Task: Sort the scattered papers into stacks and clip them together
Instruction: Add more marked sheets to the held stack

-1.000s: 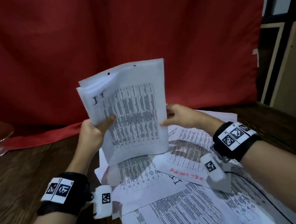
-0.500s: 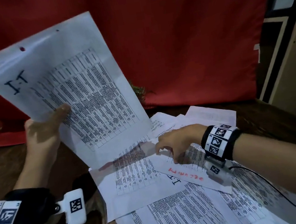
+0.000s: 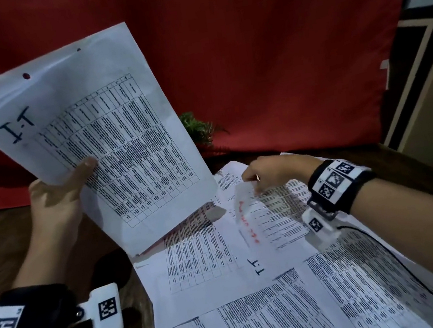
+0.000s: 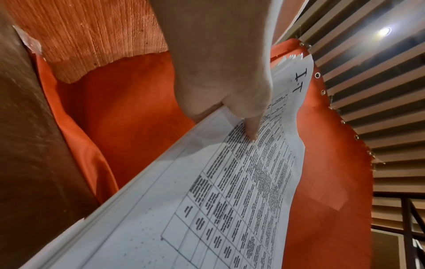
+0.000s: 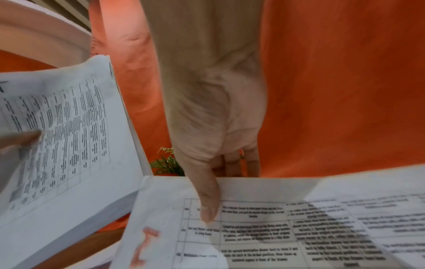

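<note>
My left hand (image 3: 57, 194) holds up a stack of printed sheets marked "I.T" (image 3: 109, 141), thumb on the front, fingers behind; the left wrist view shows the same stack of sheets (image 4: 230, 191) gripped at its edge by my left hand (image 4: 232, 102). My right hand (image 3: 268, 174) pinches the far edge of a sheet with red handwriting (image 3: 249, 216) and lifts it off the pile. In the right wrist view my right hand's thumb (image 5: 208, 203) lies on top of that red-marked sheet (image 5: 253, 227), fingers under it. More printed sheets (image 3: 289, 308) lie scattered on the wooden table (image 3: 11, 253).
A red cloth (image 3: 247, 45) hangs behind the table. A small green plant (image 3: 198, 128) stands at its foot. A wooden shelf unit (image 3: 426, 102) is at the right. A black cable (image 3: 414, 274) runs from my right wrist across the papers.
My right hand let go of the held stack, dropped to the table pile and picked up the edge of the red-marked sheet. My left hand swung the stack to the left.
</note>
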The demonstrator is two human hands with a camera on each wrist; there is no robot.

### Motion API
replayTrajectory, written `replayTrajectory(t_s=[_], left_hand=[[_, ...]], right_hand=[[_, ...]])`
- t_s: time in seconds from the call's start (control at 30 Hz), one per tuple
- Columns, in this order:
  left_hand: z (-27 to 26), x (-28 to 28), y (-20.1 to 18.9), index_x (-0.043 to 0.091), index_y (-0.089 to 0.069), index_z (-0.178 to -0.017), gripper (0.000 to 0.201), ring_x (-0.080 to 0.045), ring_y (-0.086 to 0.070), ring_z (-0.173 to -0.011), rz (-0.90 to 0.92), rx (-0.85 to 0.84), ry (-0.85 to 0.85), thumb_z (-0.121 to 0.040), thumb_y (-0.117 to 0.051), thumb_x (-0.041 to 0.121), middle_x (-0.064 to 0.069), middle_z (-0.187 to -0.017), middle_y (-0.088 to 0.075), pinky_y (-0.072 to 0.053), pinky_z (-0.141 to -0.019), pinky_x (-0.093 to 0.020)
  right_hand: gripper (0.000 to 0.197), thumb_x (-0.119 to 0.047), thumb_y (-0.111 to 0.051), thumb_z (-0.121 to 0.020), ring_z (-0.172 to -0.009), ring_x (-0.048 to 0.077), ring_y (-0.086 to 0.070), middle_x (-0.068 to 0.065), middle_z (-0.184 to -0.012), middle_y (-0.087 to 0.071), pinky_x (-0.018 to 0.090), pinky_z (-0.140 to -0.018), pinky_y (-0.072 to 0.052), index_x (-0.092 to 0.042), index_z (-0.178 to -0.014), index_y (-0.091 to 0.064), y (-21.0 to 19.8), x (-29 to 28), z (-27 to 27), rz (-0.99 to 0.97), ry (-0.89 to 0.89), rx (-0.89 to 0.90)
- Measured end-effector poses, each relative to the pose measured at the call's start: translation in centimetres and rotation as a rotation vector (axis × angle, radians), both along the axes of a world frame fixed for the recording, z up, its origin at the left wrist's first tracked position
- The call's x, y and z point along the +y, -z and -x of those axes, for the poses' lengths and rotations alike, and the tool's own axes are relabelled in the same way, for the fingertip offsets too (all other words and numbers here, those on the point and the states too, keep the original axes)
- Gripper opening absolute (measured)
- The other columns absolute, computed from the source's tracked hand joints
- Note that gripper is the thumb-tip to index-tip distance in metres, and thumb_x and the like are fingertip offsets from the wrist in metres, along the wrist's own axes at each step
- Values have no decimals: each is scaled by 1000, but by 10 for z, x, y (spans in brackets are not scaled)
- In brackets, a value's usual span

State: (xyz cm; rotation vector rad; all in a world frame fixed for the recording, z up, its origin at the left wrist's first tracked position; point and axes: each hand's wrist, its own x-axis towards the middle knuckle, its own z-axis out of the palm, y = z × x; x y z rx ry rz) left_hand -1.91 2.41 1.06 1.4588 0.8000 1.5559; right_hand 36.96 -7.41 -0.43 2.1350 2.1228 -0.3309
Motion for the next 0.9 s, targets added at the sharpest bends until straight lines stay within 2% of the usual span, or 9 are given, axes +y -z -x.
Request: replayTrajectory(t_s=[0.07, 0.17, 0.27, 0.33, 0.47, 0.6, 0.73, 0.8, 0.9], left_hand=[[-2, 2, 3, 11, -69, -137, 46, -14, -72, -120, 4, 8, 5, -94, -79, 24, 12, -126, -75, -53, -111, -42], [-5, 2, 6, 8, -68, -138, 45, -11, -72, -118, 12, 1, 8, -96, -78, 20, 4, -128, -74, -54, -111, -42], [-4, 4, 9, 8, -68, -137, 46, -16, -72, -121, 14, 7, 8, -94, -79, 23, 2, -131, -74, -53, -111, -42], [-3, 4, 9, 11, -70, -134, 43, -12, -72, -119, 20, 17, 6, -94, -79, 22, 7, -128, -75, -54, -110, -40], [3, 5, 10, 12, -70, -133, 41, -16, -71, -122, 7, 29, -3, -94, -79, 21, 3, -132, -74, -52, -114, -46], [11, 7, 12, 20, -69, -131, 37, -13, -69, -124, -1, 35, 2, -95, -78, 19, 7, -133, -73, -50, -115, -46], [16, 8, 13, 17, -68, -134, 39, -5, -70, -121, -2, -1, 3, -96, -76, 15, 13, -130, -73, -51, -113, -38], [16, 9, 12, 15, -70, -132, 38, -5, -70, -122, -2, -33, -29, -95, -78, 17, 9, -130, -73, -51, -113, -37], [8, 11, 11, 14, -74, -124, 34, 6, -69, -114, 25, -130, -64, -92, -81, 20, 18, -119, -73, -52, -112, -30]], right_hand=[[18, -24, -71, -86, -73, 22, -55, 8, -91, -64, 38, -64, -46, -10, -87, -60, 6, 10, 4, 8, -18, 3], [20, -27, -71, -89, -91, 29, -60, 8, -105, -64, 46, -78, -51, -11, -92, -60, 17, 25, 15, 67, -62, 3], [28, -27, -76, -86, -74, 19, -50, 1, -87, -57, 35, -64, -40, -15, -79, -51, 24, 38, 22, 119, -34, 67], [33, -27, -78, -84, -71, 18, -42, 1, -82, -49, 33, -62, -33, -15, -82, -47, 27, 42, 23, 153, -3, 117], [34, -26, -80, -81, -72, 15, -44, -6, -83, -50, 35, -66, -37, -21, -85, -47, 34, 49, 25, 208, 33, 173], [33, -26, -78, -85, -73, 10, -47, -9, -89, -50, 30, -64, -39, -23, -104, -51, 32, 48, 29, 212, 39, 179], [12, -29, -75, -88, -80, 15, -59, -11, -89, -63, 35, -73, -48, -24, -96, -66, 9, 33, 30, 175, -29, 127], [7, -27, -76, -88, -79, 14, -64, -10, -86, -70, 35, -76, -52, -25, -93, -72, -15, 18, 28, 107, -74, 178], [10, -23, -77, -89, -79, 20, -67, -2, -84, -72, 40, -75, -52, -33, -87, -74, -55, -2, 22, -83, -81, 353]])
